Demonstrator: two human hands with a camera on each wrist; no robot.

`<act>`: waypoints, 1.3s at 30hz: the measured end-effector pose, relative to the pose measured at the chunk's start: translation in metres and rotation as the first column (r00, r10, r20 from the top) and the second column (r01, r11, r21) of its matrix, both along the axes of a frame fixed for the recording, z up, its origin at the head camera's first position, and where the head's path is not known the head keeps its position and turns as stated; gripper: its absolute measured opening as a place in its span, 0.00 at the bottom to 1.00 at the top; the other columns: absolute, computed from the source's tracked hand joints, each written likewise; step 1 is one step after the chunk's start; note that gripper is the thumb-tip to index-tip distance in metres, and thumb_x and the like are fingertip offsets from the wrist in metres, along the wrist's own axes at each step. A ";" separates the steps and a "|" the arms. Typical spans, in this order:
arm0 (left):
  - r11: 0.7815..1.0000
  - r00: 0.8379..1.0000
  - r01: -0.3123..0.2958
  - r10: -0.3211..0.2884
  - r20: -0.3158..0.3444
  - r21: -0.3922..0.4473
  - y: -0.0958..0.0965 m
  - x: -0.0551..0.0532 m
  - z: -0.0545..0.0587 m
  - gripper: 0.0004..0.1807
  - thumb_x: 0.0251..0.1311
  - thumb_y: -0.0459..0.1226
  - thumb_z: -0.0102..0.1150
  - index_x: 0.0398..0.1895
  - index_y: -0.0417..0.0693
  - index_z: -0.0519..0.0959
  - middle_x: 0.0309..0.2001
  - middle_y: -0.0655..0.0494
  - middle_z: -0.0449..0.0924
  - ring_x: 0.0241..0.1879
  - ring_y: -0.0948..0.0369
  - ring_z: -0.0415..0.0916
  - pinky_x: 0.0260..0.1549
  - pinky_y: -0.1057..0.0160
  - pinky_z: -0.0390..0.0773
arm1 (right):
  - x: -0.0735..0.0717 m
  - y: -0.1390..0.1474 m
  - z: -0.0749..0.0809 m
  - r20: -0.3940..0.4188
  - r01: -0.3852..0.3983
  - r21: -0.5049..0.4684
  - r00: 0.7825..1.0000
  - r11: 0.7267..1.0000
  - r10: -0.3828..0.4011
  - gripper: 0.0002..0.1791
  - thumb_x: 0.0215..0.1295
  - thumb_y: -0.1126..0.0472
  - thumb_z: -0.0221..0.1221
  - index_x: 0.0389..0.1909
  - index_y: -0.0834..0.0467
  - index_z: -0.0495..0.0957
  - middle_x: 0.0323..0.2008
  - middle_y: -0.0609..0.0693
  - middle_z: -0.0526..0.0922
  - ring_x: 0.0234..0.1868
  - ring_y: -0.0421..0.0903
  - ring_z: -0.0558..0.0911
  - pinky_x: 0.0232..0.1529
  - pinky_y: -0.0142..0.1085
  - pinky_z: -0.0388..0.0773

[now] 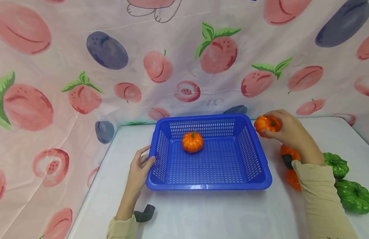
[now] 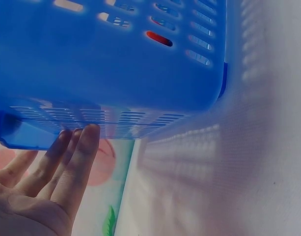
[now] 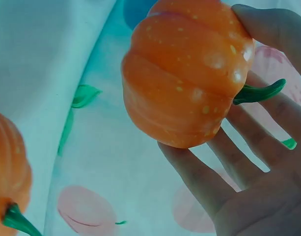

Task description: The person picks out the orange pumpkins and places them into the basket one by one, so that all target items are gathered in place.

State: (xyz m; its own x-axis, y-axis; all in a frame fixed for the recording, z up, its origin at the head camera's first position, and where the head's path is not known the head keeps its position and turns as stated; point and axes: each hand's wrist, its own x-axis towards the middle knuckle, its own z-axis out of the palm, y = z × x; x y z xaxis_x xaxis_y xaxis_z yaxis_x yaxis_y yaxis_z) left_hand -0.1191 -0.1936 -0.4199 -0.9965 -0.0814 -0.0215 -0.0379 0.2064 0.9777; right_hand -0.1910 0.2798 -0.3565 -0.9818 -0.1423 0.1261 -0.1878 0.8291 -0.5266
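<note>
My right hand [image 1: 287, 131] grips a small orange pumpkin [image 1: 265, 125] with a green stem, just beyond the right rim of a blue plastic basket [image 1: 208, 186]. In the right wrist view the thumb and fingertips press on opposite sides of this pumpkin [image 3: 184, 78], its stem pointing towards the palm. Another orange pumpkin [image 1: 192, 142] sits inside the basket, towards the back left. At the basket's left side, my left hand [image 1: 139, 167] holds the rim, thumb over the edge. The left wrist view shows its fingers [image 2: 74, 172] against the slotted outer wall.
Partly behind the right forearm lie more orange pumpkins [image 1: 293, 181] on the white table [image 1: 220, 215]. Farther right are green pumpkins [image 1: 355, 196]. A fruit-print cloth [image 1: 184, 66] hangs behind and left of the table. A dark wrist camera [image 1: 144, 213] juts beside the left wrist.
</note>
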 end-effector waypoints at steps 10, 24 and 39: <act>1.000 1.000 0.006 -0.006 -0.002 0.014 0.000 0.000 0.000 0.27 0.71 0.42 0.56 0.71 0.54 0.65 0.59 0.39 0.78 0.56 0.46 0.79 0.45 0.68 0.81 | 0.004 -0.005 0.013 -0.072 0.001 -0.004 0.997 1.000 -0.001 0.30 0.58 0.58 0.70 0.60 0.63 0.73 0.61 0.66 0.70 0.57 0.66 0.70 0.57 0.67 0.69; 1.000 1.000 0.005 -0.005 0.007 0.020 0.000 0.001 0.001 0.27 0.71 0.41 0.56 0.71 0.54 0.65 0.59 0.40 0.78 0.57 0.47 0.79 0.46 0.68 0.81 | 0.005 -0.017 0.023 -0.111 -0.022 0.009 0.994 1.000 0.023 0.32 0.58 0.59 0.71 0.61 0.63 0.73 0.63 0.65 0.69 0.61 0.66 0.68 0.58 0.67 0.69; 1.000 1.000 0.007 -0.007 0.004 0.018 0.001 0.001 0.002 0.27 0.71 0.42 0.56 0.71 0.54 0.64 0.60 0.39 0.78 0.57 0.46 0.79 0.46 0.67 0.81 | 0.006 -0.032 0.036 -0.147 -0.041 0.041 0.988 0.998 0.046 0.32 0.58 0.57 0.71 0.62 0.61 0.73 0.65 0.64 0.69 0.61 0.65 0.68 0.58 0.66 0.69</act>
